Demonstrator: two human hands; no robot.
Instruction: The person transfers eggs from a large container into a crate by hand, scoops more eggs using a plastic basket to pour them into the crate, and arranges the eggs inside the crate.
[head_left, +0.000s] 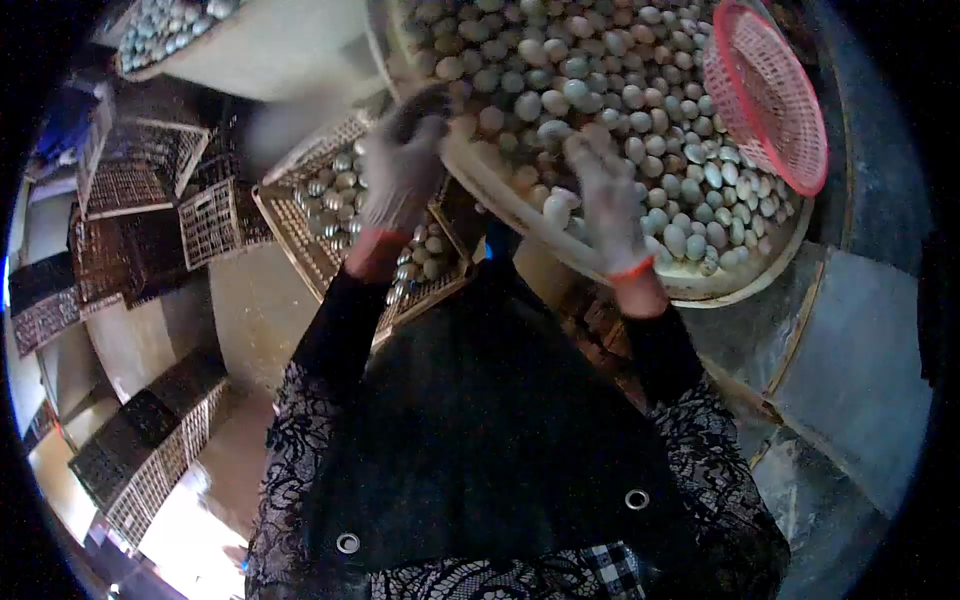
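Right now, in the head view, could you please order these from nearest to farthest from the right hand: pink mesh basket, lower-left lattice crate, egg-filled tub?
1. Egg-filled tub: right hand is over it.
2. Pink mesh basket: right of the hand, at the tub's right side.
3. Lattice crate: far away, lower left.

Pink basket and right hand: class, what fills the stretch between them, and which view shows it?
Eggs in the tub lie between the right hand and the pink basket; the head view shows this.
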